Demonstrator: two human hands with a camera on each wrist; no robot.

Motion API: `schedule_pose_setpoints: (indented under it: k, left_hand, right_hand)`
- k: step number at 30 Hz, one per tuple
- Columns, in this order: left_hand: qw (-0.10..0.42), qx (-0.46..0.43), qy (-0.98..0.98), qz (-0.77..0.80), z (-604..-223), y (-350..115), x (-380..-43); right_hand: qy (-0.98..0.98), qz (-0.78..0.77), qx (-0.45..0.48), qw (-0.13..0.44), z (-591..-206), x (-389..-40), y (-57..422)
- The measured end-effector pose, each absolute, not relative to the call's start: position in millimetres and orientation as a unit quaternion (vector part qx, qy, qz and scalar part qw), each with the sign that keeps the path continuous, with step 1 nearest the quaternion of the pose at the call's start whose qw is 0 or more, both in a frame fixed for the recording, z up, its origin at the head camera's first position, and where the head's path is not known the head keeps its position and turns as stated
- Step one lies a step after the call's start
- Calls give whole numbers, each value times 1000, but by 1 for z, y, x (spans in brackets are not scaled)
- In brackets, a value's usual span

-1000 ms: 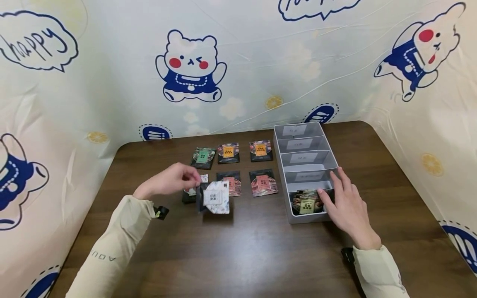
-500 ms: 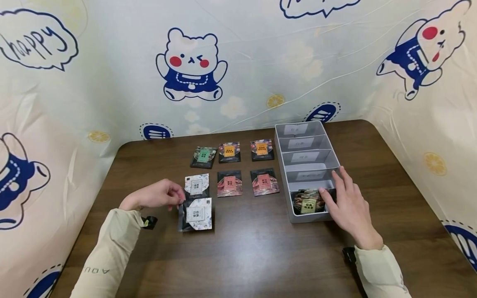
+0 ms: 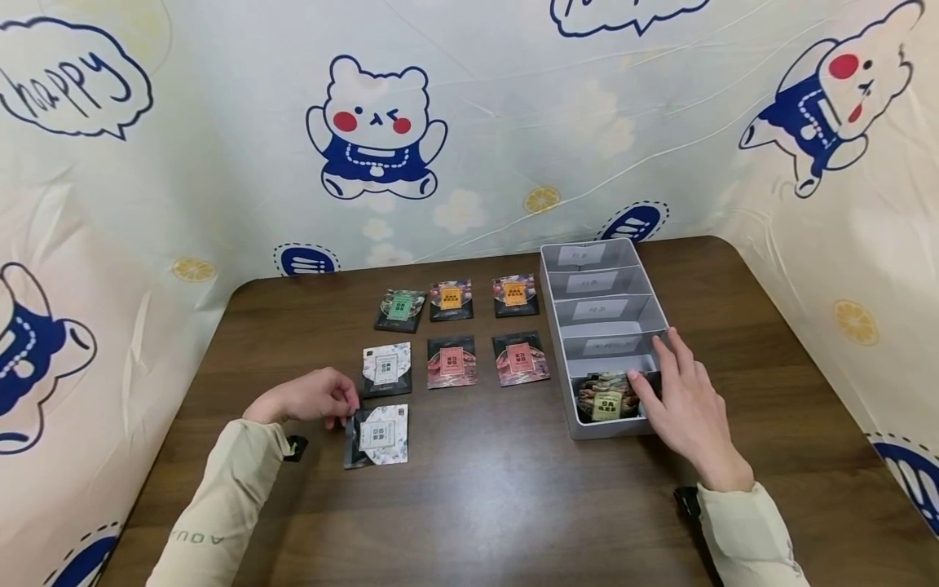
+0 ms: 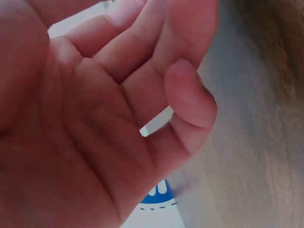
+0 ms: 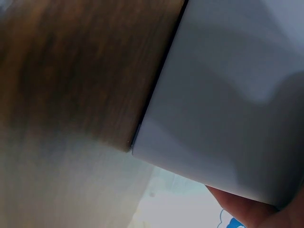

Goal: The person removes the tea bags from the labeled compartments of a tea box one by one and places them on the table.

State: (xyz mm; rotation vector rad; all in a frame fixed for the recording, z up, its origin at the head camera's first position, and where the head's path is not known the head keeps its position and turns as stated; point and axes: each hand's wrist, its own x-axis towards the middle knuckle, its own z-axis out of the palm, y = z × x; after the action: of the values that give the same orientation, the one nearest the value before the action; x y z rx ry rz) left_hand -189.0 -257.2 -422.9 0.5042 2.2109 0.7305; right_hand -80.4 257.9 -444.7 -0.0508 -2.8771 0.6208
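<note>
My left hand [image 3: 314, 397] pinches the left corner of a white-and-black tea sachet [image 3: 381, 434] near the front of the packet group. Its palm and curled fingers fill the left wrist view, where no sachet can be made out. A matching sachet [image 3: 386, 368] lies just behind. My right hand [image 3: 685, 408] rests on the right rim of a grey divided box [image 3: 566, 399], fingers fairly straight and thumb reaching over the front compartment. In that compartment lies a dark sachet with a yellow-green label [image 3: 607, 399]. The right wrist view shows the box's outer wall [image 5: 213, 109].
A green-labelled sachet [image 3: 399, 310], two orange-labelled sachets [image 3: 451, 301] and two pink-labelled sachets [image 3: 451, 361] lie on the brown table [image 3: 469, 505], left of the box. White labels [image 3: 590, 282] mark the box's dividers. A printed curtain [image 3: 499, 122] surrounds the table.
My left hand has brought the white sachet left and toward the front, off the matching one, which now shows fully. The right hand stays at the box.
</note>
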Motion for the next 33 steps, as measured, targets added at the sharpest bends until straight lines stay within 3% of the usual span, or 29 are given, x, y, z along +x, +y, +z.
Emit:
schedule_pose_setpoints:
  k: [33]
  left_hand:
    - [334,191,897,219,-424,-257,-181]
  right_hand:
    - [-974,209,-17,90,-444,-80,258]
